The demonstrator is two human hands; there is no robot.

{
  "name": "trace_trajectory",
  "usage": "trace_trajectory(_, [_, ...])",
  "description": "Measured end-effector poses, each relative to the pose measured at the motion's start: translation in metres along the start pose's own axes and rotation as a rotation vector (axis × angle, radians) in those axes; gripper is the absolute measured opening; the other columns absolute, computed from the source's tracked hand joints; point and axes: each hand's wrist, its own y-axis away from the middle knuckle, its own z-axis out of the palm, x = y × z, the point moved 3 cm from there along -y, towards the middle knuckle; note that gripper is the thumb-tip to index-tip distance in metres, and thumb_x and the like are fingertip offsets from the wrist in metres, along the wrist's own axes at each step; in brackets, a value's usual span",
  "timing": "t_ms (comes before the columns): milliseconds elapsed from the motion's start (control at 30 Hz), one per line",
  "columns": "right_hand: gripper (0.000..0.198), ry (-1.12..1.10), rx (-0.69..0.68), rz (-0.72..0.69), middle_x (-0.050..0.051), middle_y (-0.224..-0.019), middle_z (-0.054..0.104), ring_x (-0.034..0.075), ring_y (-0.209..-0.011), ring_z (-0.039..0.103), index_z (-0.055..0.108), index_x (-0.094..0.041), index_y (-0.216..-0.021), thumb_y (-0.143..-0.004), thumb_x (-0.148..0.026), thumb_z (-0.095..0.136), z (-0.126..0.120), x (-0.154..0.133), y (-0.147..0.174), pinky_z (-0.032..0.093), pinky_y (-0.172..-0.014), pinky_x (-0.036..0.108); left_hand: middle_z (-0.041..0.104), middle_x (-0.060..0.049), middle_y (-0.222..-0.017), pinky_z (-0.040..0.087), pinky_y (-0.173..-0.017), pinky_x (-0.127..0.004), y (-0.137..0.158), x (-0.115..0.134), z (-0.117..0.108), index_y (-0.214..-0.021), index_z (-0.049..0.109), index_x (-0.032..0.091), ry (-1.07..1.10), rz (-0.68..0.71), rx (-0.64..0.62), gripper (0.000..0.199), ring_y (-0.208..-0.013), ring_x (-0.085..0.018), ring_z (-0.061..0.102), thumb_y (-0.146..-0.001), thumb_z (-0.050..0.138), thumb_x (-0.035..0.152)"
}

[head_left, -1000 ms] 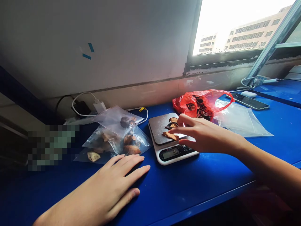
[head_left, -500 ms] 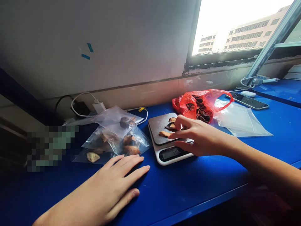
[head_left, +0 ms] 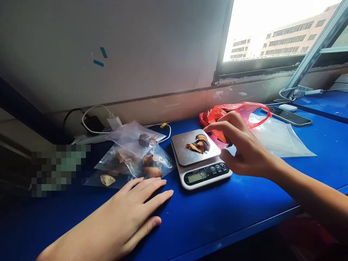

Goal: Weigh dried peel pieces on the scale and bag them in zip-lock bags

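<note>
On the blue table, a white digital kitchen scale carries several dried brown slices bunched on its metal plate. Its display reads about 5.0. My right hand hovers just right of the plate, thumb and fingers apart, with nothing visible in it. Behind that hand is a red plastic bag, its contents mostly hidden now. My left hand lies flat on the table, fingers spread and empty. Its fingertips are close to several clear plastic bags holding brown pieces; a pale piece shows at the lower left.
Flat clear bags lie right of the red bag. A phone and a white case are farther back. A charger with white cables stands by the wall, and a metal post rises before the window.
My right hand has drawn away from the slices, moving right and slightly up, with its fingers opening. The slices now sit closer together. My left hand stays put.
</note>
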Motion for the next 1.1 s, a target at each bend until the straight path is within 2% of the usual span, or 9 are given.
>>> trace_trajectory(167, [0.061,0.072,0.086,0.066,0.013,-0.111,0.048,0.029,-0.11,0.055,0.051,-0.026,-0.124,-0.071,0.004,0.047,-0.004,0.005,0.002,0.058,-0.081,0.043,0.057,0.003,-0.15,0.054,-0.107,-0.039,-0.002,0.0,-0.002,-0.151,0.046,0.043,-0.001,0.002,-0.014,0.047,-0.137,-0.027,0.055,-0.104,0.051,0.041])
trace_trajectory(300, [0.058,0.066,0.101,0.049,0.018,-0.125,0.052,0.028,-0.118,0.058,0.045,-0.02,-0.136,-0.082,0.001,0.044,0.003,0.008,0.003,0.057,-0.095,0.046,0.058,0.002,-0.149,0.054,-0.107,-0.04,-0.002,0.001,-0.002,-0.15,0.046,0.042,-0.003,0.012,-0.015,0.048,-0.136,-0.027,0.056,-0.103,0.053,0.039])
trace_trajectory(400, [0.061,0.053,0.023,0.02,0.021,-0.144,0.05,0.03,-0.135,0.052,0.041,-0.016,-0.147,-0.088,-0.001,0.042,0.009,0.01,0.004,0.05,-0.108,0.051,0.058,0.003,-0.148,0.055,-0.106,-0.041,-0.001,0.001,-0.001,-0.15,0.047,0.042,-0.014,0.018,-0.003,0.047,-0.135,-0.027,0.056,-0.103,0.052,0.038])
trace_trajectory(500, [0.066,0.071,-0.075,0.036,0.017,-0.154,0.048,0.03,-0.14,0.05,0.046,-0.021,-0.15,-0.088,0.001,0.043,0.012,0.01,0.005,0.051,-0.108,0.047,0.059,0.002,-0.148,0.056,-0.104,-0.041,-0.001,0.001,-0.001,-0.15,0.047,0.041,-0.03,0.023,0.008,0.046,-0.134,-0.027,0.058,-0.104,0.051,0.039])
trace_trajectory(633, [0.063,0.022,-0.104,0.002,0.007,-0.126,0.071,0.019,-0.108,0.071,0.054,-0.028,-0.145,-0.091,0.002,0.045,0.005,0.003,0.003,0.058,-0.088,0.029,0.059,0.002,-0.148,0.057,-0.103,-0.041,-0.001,0.0,-0.001,-0.15,0.047,0.041,-0.05,0.038,0.002,0.046,-0.134,-0.027,0.057,-0.105,0.049,0.04])
trace_trajectory(733, [0.055,0.001,-0.075,0.013,0.002,-0.096,0.076,0.012,-0.076,0.07,0.053,-0.022,-0.146,-0.094,-0.004,0.052,0.001,0.001,0.001,0.056,-0.07,0.02,0.058,0.003,-0.149,0.058,-0.102,-0.041,-0.001,0.001,-0.001,-0.151,0.045,0.042,-0.058,0.033,0.011,0.046,-0.134,-0.027,0.057,-0.105,0.048,0.042])
trace_trajectory(867, [0.049,0.047,-0.007,0.045,0.01,-0.105,0.071,0.014,-0.078,0.067,0.053,-0.013,-0.143,-0.094,-0.017,0.061,-0.001,-0.001,0.001,0.057,-0.073,0.025,0.061,0.003,-0.146,0.059,-0.101,-0.044,-0.002,0.002,-0.003,-0.149,0.049,0.04,-0.071,0.049,0.009,0.043,-0.132,-0.027,0.06,-0.106,0.045,0.041])
trace_trajectory(1000, [0.051,-0.023,0.023,-0.012,0.012,-0.105,0.065,0.016,-0.084,0.065,0.054,-0.013,-0.142,-0.091,-0.008,0.053,-0.001,-0.005,0.001,0.057,-0.075,0.027,0.062,0.002,-0.144,0.06,-0.098,-0.044,-0.002,0.002,-0.003,-0.147,0.051,0.039,-0.07,0.049,0.018,0.042,-0.13,-0.027,0.061,-0.106,0.045,0.04])
trace_trajectory(1100, [0.061,-0.046,-0.008,-0.076,0.011,-0.109,0.068,0.018,-0.092,0.067,0.042,-0.018,-0.153,-0.093,-0.005,0.046,-0.001,-0.003,0.002,0.058,-0.078,0.029,0.061,0.002,-0.145,0.06,-0.098,-0.042,-0.002,0.002,-0.003,-0.148,0.05,0.04,-0.072,0.046,0.019,0.043,-0.13,-0.027,0.061,-0.106,0.045,0.041])
